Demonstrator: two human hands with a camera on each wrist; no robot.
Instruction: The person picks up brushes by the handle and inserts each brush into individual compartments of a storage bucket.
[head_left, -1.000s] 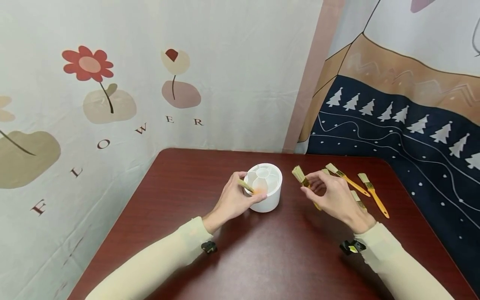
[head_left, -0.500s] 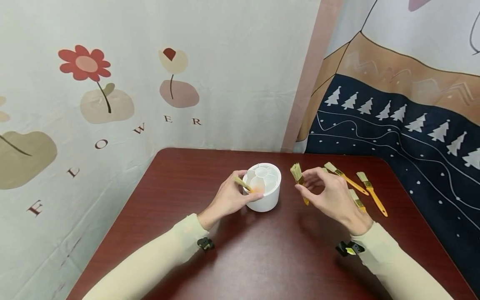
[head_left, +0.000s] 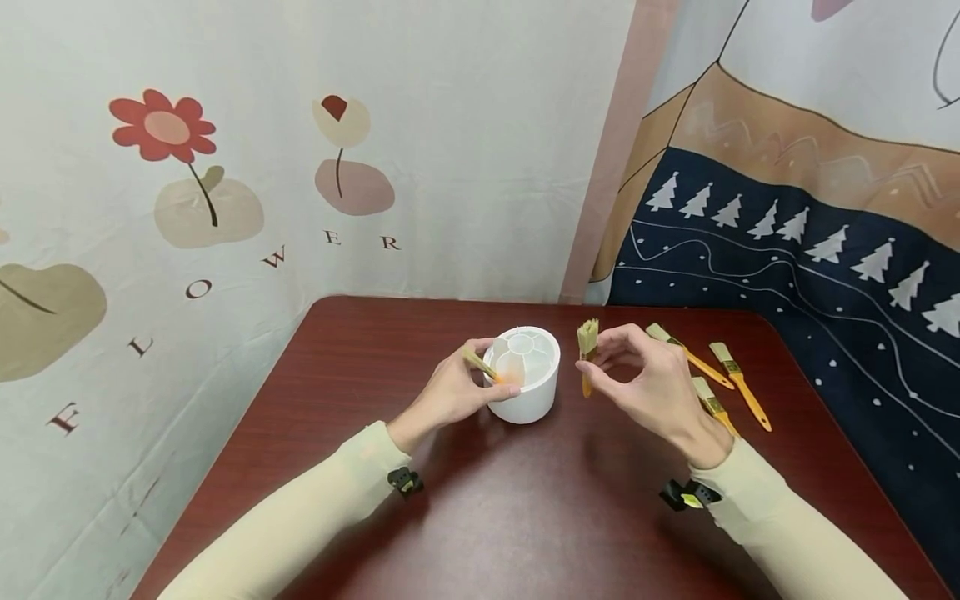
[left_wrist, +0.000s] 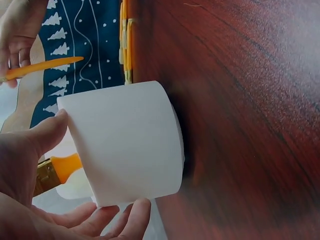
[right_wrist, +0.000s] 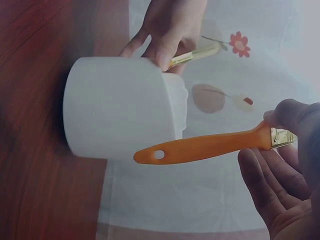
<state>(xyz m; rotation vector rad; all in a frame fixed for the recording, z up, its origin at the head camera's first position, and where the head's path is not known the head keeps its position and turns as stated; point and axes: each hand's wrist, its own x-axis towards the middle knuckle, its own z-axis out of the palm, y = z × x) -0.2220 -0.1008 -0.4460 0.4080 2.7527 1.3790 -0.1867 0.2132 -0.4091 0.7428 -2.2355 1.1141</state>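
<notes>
My left hand (head_left: 450, 392): fingers (left_wrist: 139, 216) grasp white holder (head_left: 531, 403), leaning brush (head_left: 480, 364) between them and thumb (left_wrist: 47, 134); if grip loosens, holder may slide. My right hand (head_left: 648, 379) pinches bristle-up brush (head_left: 587, 339), handle (right_wrist: 200, 148) below fingertips; small pinch may let handle swing into rim (head_left: 557, 358).

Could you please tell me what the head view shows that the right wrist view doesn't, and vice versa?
Only the head view shows three loose brushes on the table and the dark tree-printed cloth.
Only the right wrist view shows the hole through the end of the brush the right hand holds.
Both show that brush and hand, the white container and the left hand.
</notes>
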